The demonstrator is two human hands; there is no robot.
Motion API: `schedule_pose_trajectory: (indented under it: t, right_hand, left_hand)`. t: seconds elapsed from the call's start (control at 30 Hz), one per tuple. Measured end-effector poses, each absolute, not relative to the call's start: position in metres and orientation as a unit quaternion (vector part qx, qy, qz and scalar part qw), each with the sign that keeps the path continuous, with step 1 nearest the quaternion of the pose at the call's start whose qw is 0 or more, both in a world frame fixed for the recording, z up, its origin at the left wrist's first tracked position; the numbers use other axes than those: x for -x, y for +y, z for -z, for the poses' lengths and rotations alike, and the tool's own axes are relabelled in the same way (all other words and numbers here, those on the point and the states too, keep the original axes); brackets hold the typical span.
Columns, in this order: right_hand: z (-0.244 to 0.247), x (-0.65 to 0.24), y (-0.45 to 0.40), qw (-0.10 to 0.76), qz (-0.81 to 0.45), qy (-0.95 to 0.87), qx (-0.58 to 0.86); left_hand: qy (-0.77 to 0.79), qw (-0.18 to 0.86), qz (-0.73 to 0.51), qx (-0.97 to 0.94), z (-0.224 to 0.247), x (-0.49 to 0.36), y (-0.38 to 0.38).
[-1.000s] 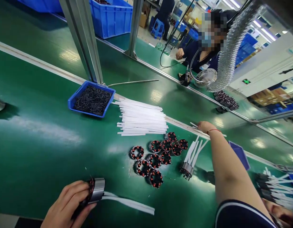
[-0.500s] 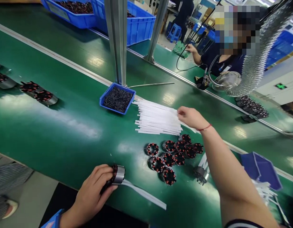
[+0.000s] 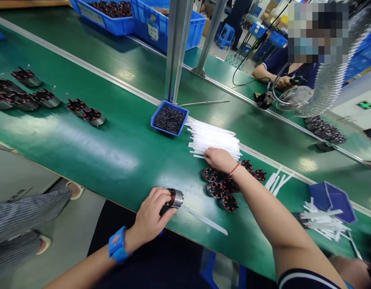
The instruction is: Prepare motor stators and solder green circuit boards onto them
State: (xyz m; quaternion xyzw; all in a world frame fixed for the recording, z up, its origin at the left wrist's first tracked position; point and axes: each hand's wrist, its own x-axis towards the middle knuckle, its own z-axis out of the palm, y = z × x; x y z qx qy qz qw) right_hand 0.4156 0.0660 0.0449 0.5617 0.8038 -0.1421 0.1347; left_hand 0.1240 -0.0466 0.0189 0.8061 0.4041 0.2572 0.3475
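Observation:
My left hand is closed around a motor stator, a silver ring with black and copper-coloured windings, held on its side near the bench's front edge. Long white strips stick out of the stator toward the right. My right hand is at the near edge of a pile of white strips, its fingertips pinched on a strip there. Just beyond its wrist and below it stand several more stators, partly hidden by my forearm.
A blue tray of small black pieces stands beside a metal post. More stators are at the left. Loose strips lie by a purple-blue bin. A co-worker's hand is across the bench.
My right hand has moved from the right end of the strip pile to its near edge. My left hand still holds the stator. The view has shifted, showing more of the left side.

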Motion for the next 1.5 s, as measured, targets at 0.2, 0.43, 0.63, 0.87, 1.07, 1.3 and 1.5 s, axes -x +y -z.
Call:
schedule_pose_trajectory:
  t: [0.2,0.43,0.63,0.87,1.07,1.3,1.5]
  right_hand:
    - [-0.086,-0.391,0.040,0.064,0.203,0.781,-0.587]
    - [-0.080,-0.340,-0.081,-0.166,0.513,0.577,-0.614]
    - [-0.052,-0.315,-0.103,-0.178,0.525,0.501,-0.665]
    - [-0.050,-0.290,-0.084,-0.170,0.523,0.590,-0.592]
    - [-0.047,-0.277,-0.092,-0.213,0.567,0.530,-0.594]
    - [-0.036,-0.270,-0.096,-0.340,0.656,0.331,-0.587]
    - [-0.035,-0.262,-0.097,-0.371,0.607,0.300,-0.636]
  left_hand:
    - [0.444,0.387,-0.241,-0.771,-0.027,-0.115,-0.045]
    - [0.458,0.442,-0.179,-0.750,-0.034,-0.093,-0.050]
    - [0.451,0.446,-0.161,-0.756,-0.032,-0.091,-0.048]
    - [0.391,0.481,-0.162,-0.768,-0.035,-0.085,-0.044]
    - [0.393,0.487,-0.182,-0.759,-0.034,-0.083,-0.043]
    - [0.387,0.430,-0.285,-0.764,-0.027,-0.090,-0.049]
    - [0.379,0.369,-0.361,-0.768,-0.025,-0.092,-0.058]
